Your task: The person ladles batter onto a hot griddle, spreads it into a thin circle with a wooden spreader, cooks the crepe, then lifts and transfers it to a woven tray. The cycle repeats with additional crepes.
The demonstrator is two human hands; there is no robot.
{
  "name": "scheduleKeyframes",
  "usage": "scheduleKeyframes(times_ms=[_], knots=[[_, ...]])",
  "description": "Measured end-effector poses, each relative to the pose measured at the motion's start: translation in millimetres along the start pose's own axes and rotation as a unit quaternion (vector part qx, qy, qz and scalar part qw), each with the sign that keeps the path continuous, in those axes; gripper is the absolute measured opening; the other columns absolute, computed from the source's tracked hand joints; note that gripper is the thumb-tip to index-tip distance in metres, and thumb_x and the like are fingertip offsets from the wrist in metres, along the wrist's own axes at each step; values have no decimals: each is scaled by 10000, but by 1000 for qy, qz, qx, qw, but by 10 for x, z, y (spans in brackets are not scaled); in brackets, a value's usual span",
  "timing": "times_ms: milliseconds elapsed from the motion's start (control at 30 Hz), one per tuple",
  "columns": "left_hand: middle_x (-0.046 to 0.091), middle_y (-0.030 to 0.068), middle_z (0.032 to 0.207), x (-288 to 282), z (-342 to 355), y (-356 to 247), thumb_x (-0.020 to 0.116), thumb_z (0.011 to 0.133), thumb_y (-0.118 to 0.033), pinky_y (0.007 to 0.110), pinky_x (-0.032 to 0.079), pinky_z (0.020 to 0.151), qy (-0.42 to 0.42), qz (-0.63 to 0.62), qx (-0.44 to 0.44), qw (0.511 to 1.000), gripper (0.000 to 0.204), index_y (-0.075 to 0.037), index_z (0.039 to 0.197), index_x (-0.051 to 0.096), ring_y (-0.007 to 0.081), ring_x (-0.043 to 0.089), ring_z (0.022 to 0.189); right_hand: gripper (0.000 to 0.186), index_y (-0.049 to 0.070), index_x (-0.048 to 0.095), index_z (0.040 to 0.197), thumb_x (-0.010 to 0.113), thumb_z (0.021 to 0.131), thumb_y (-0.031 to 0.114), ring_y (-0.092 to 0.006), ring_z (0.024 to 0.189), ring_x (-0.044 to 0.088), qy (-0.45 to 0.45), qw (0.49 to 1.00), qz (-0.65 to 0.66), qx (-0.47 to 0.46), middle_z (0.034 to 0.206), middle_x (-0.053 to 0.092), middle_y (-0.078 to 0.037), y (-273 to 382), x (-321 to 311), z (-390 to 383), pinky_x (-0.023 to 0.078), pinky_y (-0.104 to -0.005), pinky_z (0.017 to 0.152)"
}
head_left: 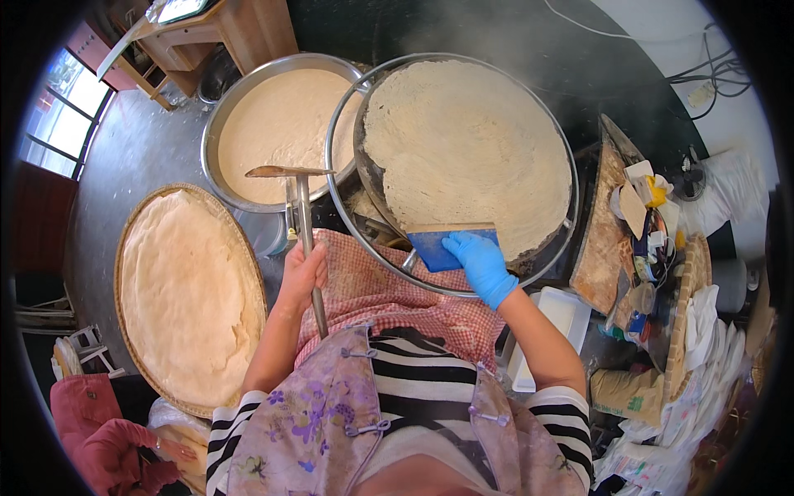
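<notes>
A T-shaped spreader (305, 217) stands upright in my left hand (304, 269), which is closed round its metal handle. Its batter-coated crosspiece is over the near edge of a metal basin (208, 153) of beige batter (285, 116). My right hand (481, 263), in a blue glove, grips a blue scraper (432, 250). The scraper lies along the near edge of a wide, thin pancake (471, 149) covering a round griddle (364, 153). A large metal ring (568, 190) surrounds the griddle. To my left, pale flatbreads (190, 285) are piled on a round woven tray (121, 248).
A red-and-white checked cloth (389, 293) lies before me below the griddle. White tray (562, 318), stained board (602, 240) and plastic bags (662, 459) crowd the right. Another person's red sleeve (116, 450) shows lower left. A wooden desk (240, 37) stands far left. Steam rises behind the griddle.
</notes>
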State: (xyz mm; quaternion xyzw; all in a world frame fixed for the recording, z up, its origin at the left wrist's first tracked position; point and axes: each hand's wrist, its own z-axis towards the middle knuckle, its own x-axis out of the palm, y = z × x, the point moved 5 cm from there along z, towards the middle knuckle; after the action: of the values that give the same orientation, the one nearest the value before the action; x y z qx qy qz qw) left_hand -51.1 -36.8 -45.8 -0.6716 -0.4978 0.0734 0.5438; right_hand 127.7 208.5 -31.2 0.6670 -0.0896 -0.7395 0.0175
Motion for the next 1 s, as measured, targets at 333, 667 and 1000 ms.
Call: scheduleKeyframes(times_ms=[333,667,1000], knots=[[357,-46,485,-15,-19,19,544,899,-172,197,292,344,2,-15,-2,1000,130,-122,828,447,58,344,362,429,58,569,1055,512,652,-75,-347,872,563,55,991,52,113,1034,560,-125,130,-354,21,474,-409,720],[365,-43,483,-55,-72,-12,513,915,-186,194,297,337,1,3,21,1000,147,-124,809,433,61,358,350,193,70,513,970,518,777,71,-257,881,531,-22,978,-168,122,915,502,-128,331,417,576,476,-318,694],[380,-34,497,-152,-96,29,540,899,-154,205,299,345,2,-24,13,1000,119,-94,834,460,68,349,360,360,43,560,1088,466,750,-37,-379,937,552,-7,969,106,224,1014,584,-202,-224,-114,805,447,-429,818]])
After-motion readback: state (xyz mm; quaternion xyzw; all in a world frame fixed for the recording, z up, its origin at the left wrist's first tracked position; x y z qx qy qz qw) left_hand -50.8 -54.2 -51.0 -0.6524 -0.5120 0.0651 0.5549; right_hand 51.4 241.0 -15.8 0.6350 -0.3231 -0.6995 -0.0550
